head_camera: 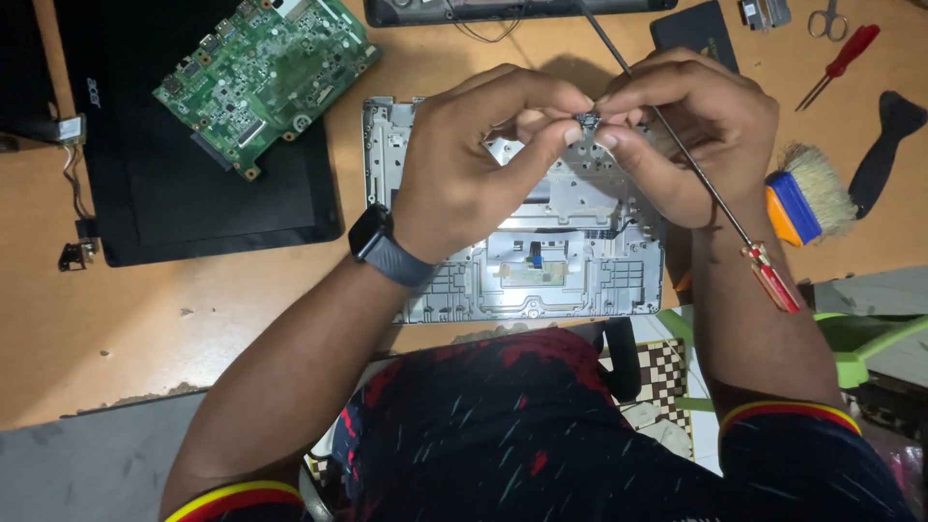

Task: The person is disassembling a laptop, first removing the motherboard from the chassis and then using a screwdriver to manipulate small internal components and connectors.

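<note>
My left hand [478,155] and my right hand [691,130] meet above a silver laptop palmrest frame [464,290] lying upside down on the wooden table. Both pinch a tiny dark part [587,121] between fingertips. My right hand also holds a long screwdriver [773,275] with a red transparent handle; its thin shaft runs up past the hands toward the far edge. A dark smartwatch [372,237] is on my left wrist.
A green circuit board [266,68] rests on a black laptop screen panel [222,193] at left. At right lie a brush with orange and blue handle [807,193], a black pry tool [884,145], a small red screwdriver [841,60] and scissors [826,19].
</note>
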